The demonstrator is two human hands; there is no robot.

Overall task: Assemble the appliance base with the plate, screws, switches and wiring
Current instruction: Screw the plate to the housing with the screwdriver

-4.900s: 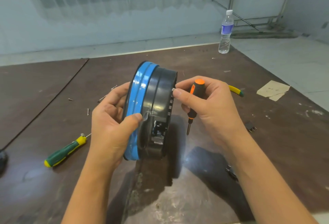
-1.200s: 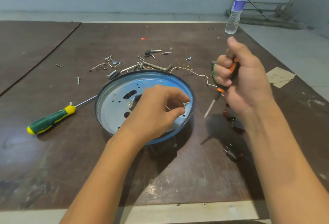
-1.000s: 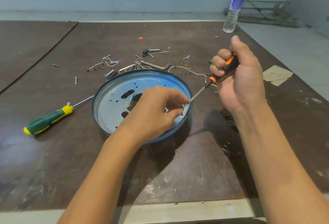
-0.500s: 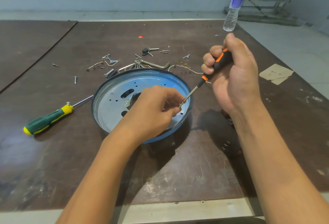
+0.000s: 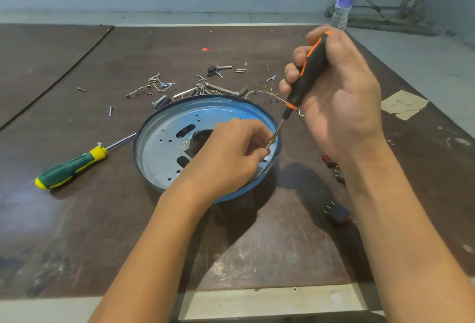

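screwdriver (image 5: 305,78) steeper than before | left grip (image 5: 231,153) pinches screw (image 5: 268,146) on silvery plate (image 5: 164,148) | right grip (image 5: 341,96) wraps screwdriver | base (image 5: 246,190) blue-rimmed

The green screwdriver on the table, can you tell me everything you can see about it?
The green screwdriver lies flat on the brown table, left of the round blue base. Its chunky handle is dark green with a yellow butt and a yellow collar. A thin shiny metal shaft points toward the base's rim, where its tip goes out of sight. Nothing holds it.
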